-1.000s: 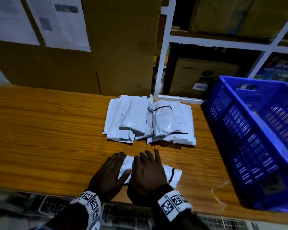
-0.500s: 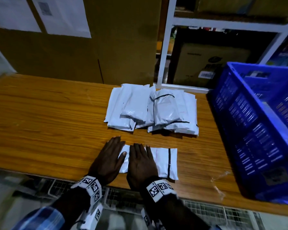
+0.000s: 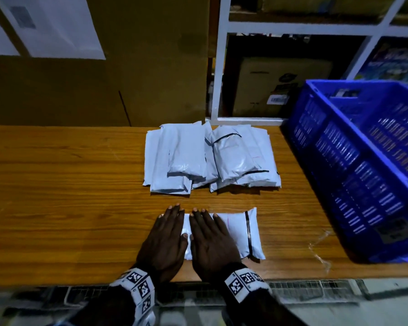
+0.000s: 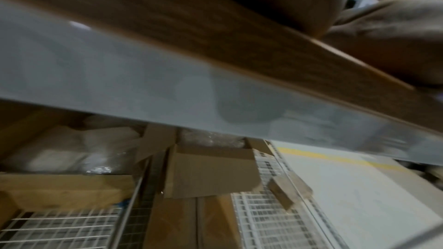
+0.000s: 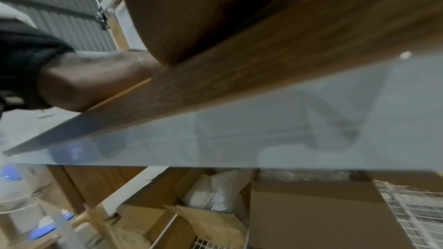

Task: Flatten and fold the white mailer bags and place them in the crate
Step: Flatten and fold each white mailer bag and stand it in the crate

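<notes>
A white mailer bag [image 3: 242, 231] with a black strip near its right end lies flat at the front edge of the wooden table [image 3: 57, 184]. My left hand [image 3: 167, 234] and right hand [image 3: 210, 234] lie side by side, palms down and fingers straight, pressing on the bag's left part. Behind it sits a pile of white mailer bags [image 3: 210, 158]. A blue slatted crate [image 3: 363, 165] stands on the table at the right. Both wrist views show only the table's front edge [image 4: 239, 67] from below, with a palm above it.
A tall cardboard sheet [image 3: 127, 67] with white papers stands behind the table on the left. A white shelf frame [image 3: 218, 67] holding boxes rises at the back right. Crumpled clear tape [image 3: 320, 250] lies near the crate. Below the table are cardboard boxes [image 4: 210, 171] and wire racks.
The bag's right end, curled up one second ago, now lies flat and square. Both hands have settled flat on its left part. The head view has tilted down.
</notes>
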